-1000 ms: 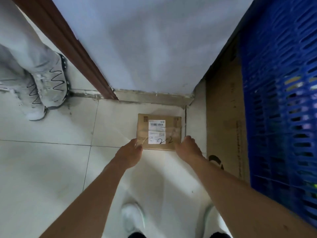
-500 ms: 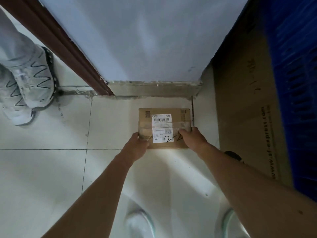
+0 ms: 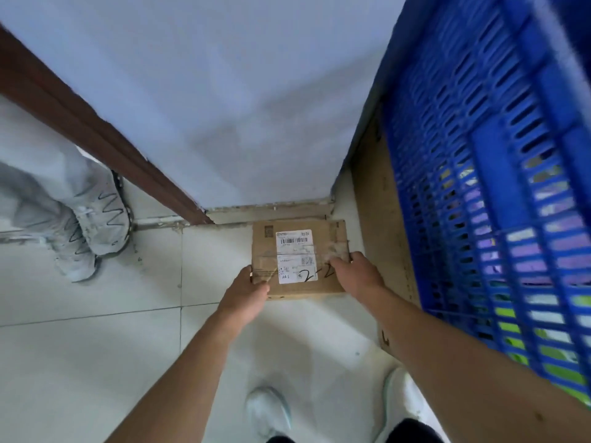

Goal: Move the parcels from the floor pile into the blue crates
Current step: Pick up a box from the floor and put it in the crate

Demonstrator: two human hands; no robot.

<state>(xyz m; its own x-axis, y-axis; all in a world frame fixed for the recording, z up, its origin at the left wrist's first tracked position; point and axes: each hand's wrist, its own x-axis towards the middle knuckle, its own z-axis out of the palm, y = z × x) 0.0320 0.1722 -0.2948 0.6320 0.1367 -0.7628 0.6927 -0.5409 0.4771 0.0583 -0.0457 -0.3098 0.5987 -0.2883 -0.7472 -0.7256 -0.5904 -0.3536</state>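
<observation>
1. You have one parcel (image 3: 326,238) in front of you, one blue crate (image 3: 479,174) on the right, and your two hands.
2. Also in view are one flat cardboard sheet (image 3: 379,219) lying between the parcel and the crate, your own two white shoes (image 3: 268,414) at the near edge, and another person's two grey trainers (image 3: 102,219) at the far left.
3. Your left hand (image 3: 246,292) grips the parcel's near-left corner with the thumb laid over the top.
4. Your right hand (image 3: 358,276) grips its right edge, thumb on top and fingers curled round the side.
5. The parcel sits over the pale floor tiles (image 3: 96,314) in the corner, just left of the cardboard sheet.
6. Its far edge meets the foot of the white wall (image 3: 240,107). You cannot tell whether it is clear of the tiles.
7. Half a second ago a strip of tile showed between the parcel and the wall's foot; now none does.
8. Both your hands reach further along the parcel's sides than they did then.
9. The crate's slotted wall now fills much more of the right side.
10. The parcel is a flat brown cardboard box banded with clear tape.
11. It carries one white shipping label (image 3: 295,255) with a barcode and "A4-1". "2-2" is handwritten in black across the label's near edge.
</observation>
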